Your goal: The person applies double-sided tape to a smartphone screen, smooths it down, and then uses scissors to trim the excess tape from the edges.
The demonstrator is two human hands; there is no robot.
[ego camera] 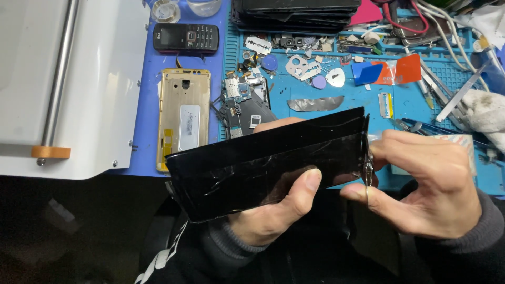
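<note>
Panel (263, 158), black, glossy, film-wrinkled, held clear of blue mat's near edge (315, 113): left hand (273, 210) beneath, thumb clamped on lower face; right hand (431, 184), fingers pinched together on metal blade (367, 163) at panel's right end; best worked shallow, slow, panel kept steady.

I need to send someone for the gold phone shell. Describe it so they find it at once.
Start at the big white machine on the left; a strip of blue mat runs along its right edge. The gold shell lies upright on that strip, just below a small black keypad phone. It alone is gold: an open phone back with a pale rectangular sticker inside.
</note>
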